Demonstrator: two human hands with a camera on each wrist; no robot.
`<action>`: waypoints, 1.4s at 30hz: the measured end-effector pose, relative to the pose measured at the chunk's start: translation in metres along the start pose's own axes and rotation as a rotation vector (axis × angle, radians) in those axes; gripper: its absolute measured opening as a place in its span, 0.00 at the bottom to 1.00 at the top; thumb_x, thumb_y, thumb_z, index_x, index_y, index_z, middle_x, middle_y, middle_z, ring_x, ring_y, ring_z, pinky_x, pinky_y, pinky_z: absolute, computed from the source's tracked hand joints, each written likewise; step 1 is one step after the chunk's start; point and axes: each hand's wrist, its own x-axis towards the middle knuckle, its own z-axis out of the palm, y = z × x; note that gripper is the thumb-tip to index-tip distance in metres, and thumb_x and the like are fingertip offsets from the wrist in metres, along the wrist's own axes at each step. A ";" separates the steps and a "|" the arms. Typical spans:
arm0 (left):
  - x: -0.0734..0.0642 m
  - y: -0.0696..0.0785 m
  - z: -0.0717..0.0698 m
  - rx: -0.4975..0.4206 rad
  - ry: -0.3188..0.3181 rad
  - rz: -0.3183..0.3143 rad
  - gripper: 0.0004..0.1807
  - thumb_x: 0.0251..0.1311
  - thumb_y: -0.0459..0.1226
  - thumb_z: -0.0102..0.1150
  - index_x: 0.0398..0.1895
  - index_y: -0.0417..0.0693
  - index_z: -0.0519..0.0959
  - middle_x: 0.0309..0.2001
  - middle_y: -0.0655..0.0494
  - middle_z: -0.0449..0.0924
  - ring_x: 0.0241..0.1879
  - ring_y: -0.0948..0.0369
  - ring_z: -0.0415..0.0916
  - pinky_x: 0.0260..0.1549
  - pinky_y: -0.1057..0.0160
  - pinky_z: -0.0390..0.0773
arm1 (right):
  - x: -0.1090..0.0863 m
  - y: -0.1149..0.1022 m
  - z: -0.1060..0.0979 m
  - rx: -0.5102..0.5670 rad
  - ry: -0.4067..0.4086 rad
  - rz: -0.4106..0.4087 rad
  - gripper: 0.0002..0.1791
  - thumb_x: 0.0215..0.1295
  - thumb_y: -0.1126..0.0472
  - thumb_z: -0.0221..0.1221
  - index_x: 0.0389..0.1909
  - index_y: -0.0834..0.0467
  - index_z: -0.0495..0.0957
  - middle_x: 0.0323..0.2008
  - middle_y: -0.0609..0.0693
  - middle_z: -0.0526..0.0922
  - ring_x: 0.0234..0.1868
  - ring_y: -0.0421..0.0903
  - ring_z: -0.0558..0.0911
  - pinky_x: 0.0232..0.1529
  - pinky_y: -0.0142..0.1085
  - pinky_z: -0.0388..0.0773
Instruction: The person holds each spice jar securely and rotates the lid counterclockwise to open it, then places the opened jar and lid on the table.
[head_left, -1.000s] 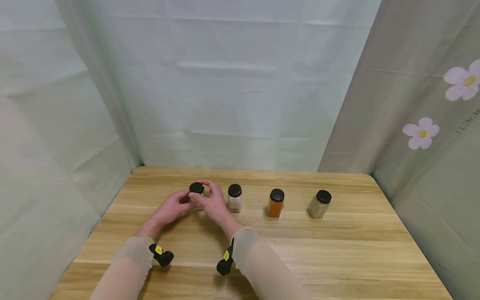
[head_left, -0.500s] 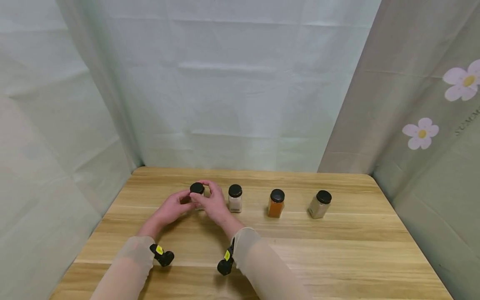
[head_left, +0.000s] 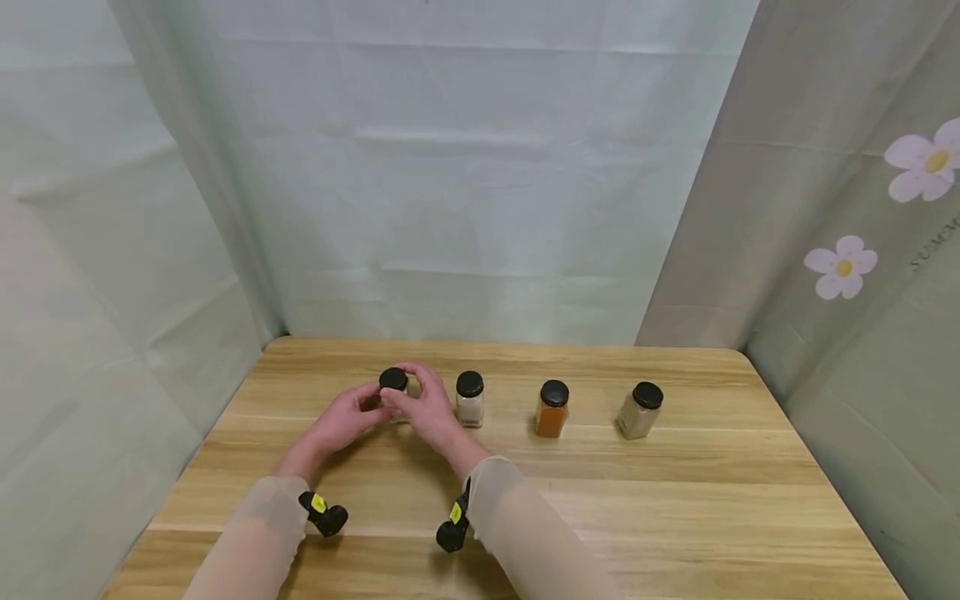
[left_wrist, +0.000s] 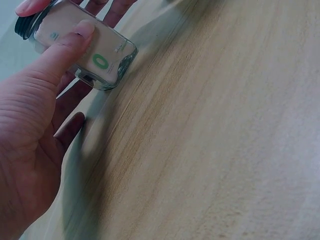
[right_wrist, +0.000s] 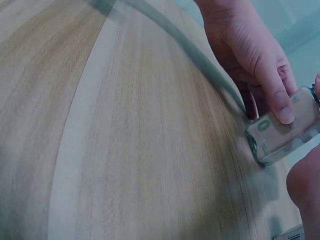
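A square glass spice jar [left_wrist: 102, 47] with a black lid [head_left: 393, 379] and pale contents stands at the left of the row, its base right at the tabletop. My left hand [head_left: 348, 421] grips the jar's body from the left, thumb flat on the printed face and fingers behind. From the other side my right hand [head_left: 427, 408] reaches round the same jar and pinches at its lid, partly covering the jar in the head view. The right wrist view shows the jar's base and green ring mark, while most of the right hand [right_wrist: 306, 185] is cut off at the edge.
Right of the hands stand a white-filled jar [head_left: 470, 408], an orange-filled jar [head_left: 551, 419] and a beige-filled jar [head_left: 636, 419], all black-lidded. The white-filled one is close beside my right hand. Pale curtains [head_left: 465, 208] hang behind the wooden table [head_left: 675, 517].
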 end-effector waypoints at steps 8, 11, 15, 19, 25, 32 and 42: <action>-0.002 0.003 0.001 -0.023 0.017 0.016 0.28 0.66 0.43 0.69 0.68 0.48 0.77 0.65 0.47 0.77 0.67 0.47 0.70 0.65 0.40 0.67 | 0.000 0.001 -0.002 -0.075 -0.043 0.002 0.21 0.70 0.53 0.67 0.61 0.50 0.78 0.69 0.45 0.68 0.73 0.46 0.62 0.73 0.51 0.55; -0.002 0.002 0.001 -0.039 0.008 0.007 0.29 0.66 0.43 0.69 0.69 0.48 0.76 0.68 0.46 0.75 0.69 0.46 0.67 0.67 0.40 0.64 | 0.001 0.001 -0.003 -0.101 -0.055 0.008 0.21 0.71 0.52 0.65 0.63 0.50 0.77 0.72 0.45 0.65 0.75 0.48 0.58 0.74 0.53 0.52; 0.000 -0.001 0.000 -0.038 0.002 -0.004 0.30 0.66 0.45 0.69 0.70 0.49 0.75 0.68 0.47 0.74 0.70 0.46 0.66 0.68 0.41 0.63 | 0.001 0.000 -0.004 -0.113 -0.085 0.012 0.21 0.73 0.52 0.63 0.64 0.50 0.77 0.75 0.48 0.62 0.77 0.50 0.55 0.74 0.54 0.50; 0.000 -0.002 0.001 -0.034 0.003 -0.008 0.30 0.66 0.45 0.69 0.70 0.48 0.75 0.69 0.47 0.74 0.70 0.46 0.66 0.68 0.41 0.63 | 0.001 -0.001 -0.004 -0.146 -0.111 0.022 0.21 0.75 0.51 0.61 0.65 0.49 0.76 0.78 0.50 0.57 0.78 0.51 0.52 0.74 0.54 0.52; -0.001 -0.002 0.001 -0.028 0.008 0.005 0.30 0.67 0.44 0.68 0.70 0.46 0.74 0.68 0.45 0.73 0.70 0.45 0.67 0.67 0.41 0.65 | -0.001 -0.003 -0.005 -0.182 -0.118 0.027 0.22 0.76 0.49 0.59 0.67 0.48 0.74 0.79 0.52 0.54 0.79 0.52 0.50 0.74 0.54 0.53; -0.002 0.001 0.002 -0.050 0.007 0.031 0.27 0.68 0.42 0.67 0.68 0.45 0.76 0.67 0.45 0.74 0.69 0.47 0.68 0.66 0.42 0.65 | -0.005 -0.005 -0.005 -0.157 -0.105 0.077 0.28 0.75 0.46 0.60 0.72 0.48 0.71 0.79 0.46 0.52 0.79 0.51 0.47 0.73 0.57 0.54; -0.001 -0.003 0.002 -0.050 0.009 0.009 0.27 0.68 0.37 0.67 0.69 0.43 0.75 0.66 0.45 0.76 0.67 0.50 0.70 0.58 0.69 0.71 | -0.006 -0.006 0.000 -0.071 -0.034 0.103 0.36 0.65 0.48 0.70 0.72 0.38 0.67 0.76 0.47 0.57 0.75 0.54 0.58 0.70 0.51 0.63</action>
